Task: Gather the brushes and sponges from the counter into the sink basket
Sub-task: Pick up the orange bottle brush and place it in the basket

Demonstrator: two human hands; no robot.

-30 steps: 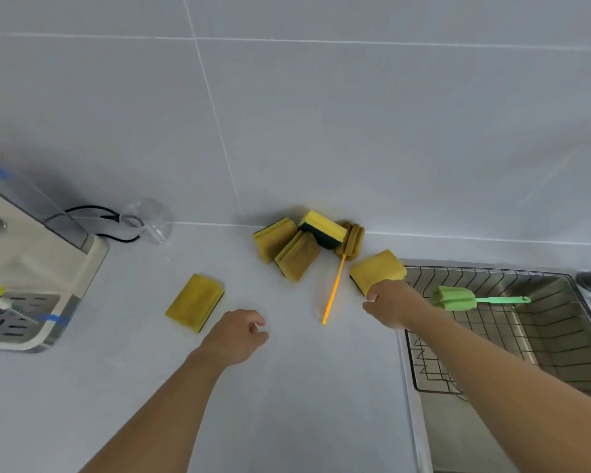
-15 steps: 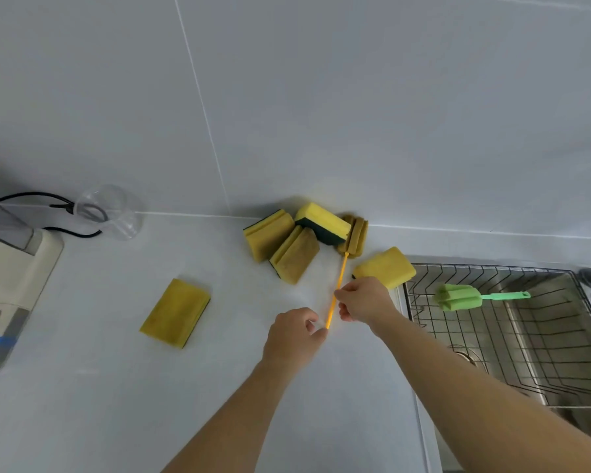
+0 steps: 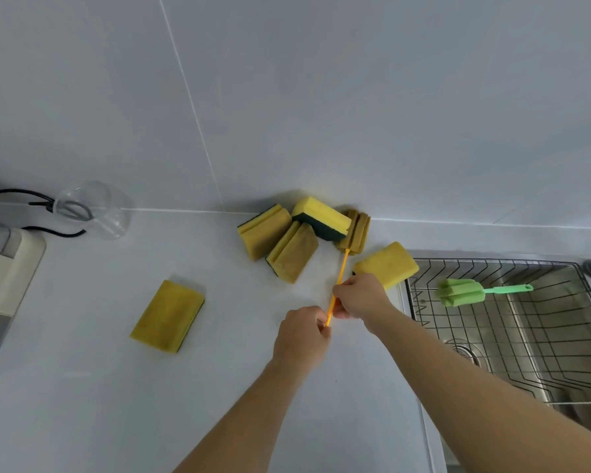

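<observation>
Both hands are meeting on the orange brush (image 3: 341, 268), low on its thin handle. The right hand (image 3: 360, 297) is curling its fingers around the handle from the sink side, pinching it just above the tip. The left hand (image 3: 302, 332) is closing thumb and fingers at the very end of the handle; whether it is truly gripping or only touching is hard to tell, as the knuckles are hiding the contact.

The brush is lying on the white counter (image 3: 82, 404) with its long axis running away from the person, tilting slightly right. Its brownish sponge head is pointing toward the wall, touching the green-backed sponge (image 3: 321, 216) in the back cluster. The handle end is pointing back toward the person.

Both forearms are reaching in from the lower right, the right one crossing over the sink edge, wrists roughly level.

A yellow sponge (image 3: 388, 262) is sitting just beside the right hand. A lone sponge (image 3: 168, 315) is lying well apart to the left. A green brush (image 3: 464, 292) is already resting in the wire sink basket (image 3: 543, 353).
</observation>
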